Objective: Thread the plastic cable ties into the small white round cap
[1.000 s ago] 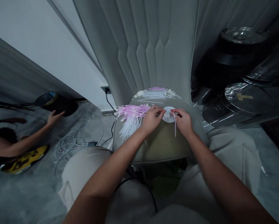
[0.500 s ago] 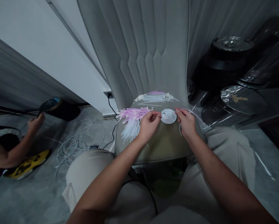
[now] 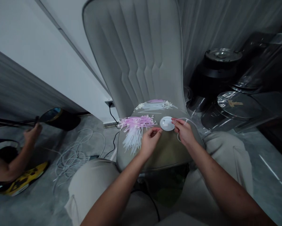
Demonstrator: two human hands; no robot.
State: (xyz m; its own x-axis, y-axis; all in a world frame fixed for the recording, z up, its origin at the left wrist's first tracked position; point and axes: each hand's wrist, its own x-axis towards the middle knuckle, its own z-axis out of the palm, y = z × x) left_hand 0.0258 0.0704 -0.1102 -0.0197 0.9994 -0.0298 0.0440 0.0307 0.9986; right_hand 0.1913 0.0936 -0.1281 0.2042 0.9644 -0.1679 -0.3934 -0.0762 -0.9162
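A small white round dish [image 3: 165, 125] is over the front half of the grey chair seat [image 3: 152, 157]. My right hand [image 3: 185, 131] pinches at the dish's right edge, and a thin white tube [image 3: 187, 119] loops out of its fingers. Whether those fingertips grip the dish or only overlap it is unclear. Just left of and below the dish, my left hand [image 3: 151, 141] has thumb and forefinger brought together; anything between them is too small to make out. Close to this hand lie a pile of pink strips [image 3: 137, 121] and a fan of white strips [image 3: 132, 140].
More strips [image 3: 154, 105] lie along the backrest. Coiled pale tubing [image 3: 72, 153] is on the floor at left, near a black cord [image 3: 114, 141]. A co-worker's hand [image 3: 32, 133] is by a dark cylinder [image 3: 61, 118]. Metal-lidded canisters [image 3: 222, 56] stand at right.
My left hand has come away from the dish's left rim to below it. My right fingertips now overlap the dish's right edge. The view has shifted slightly.
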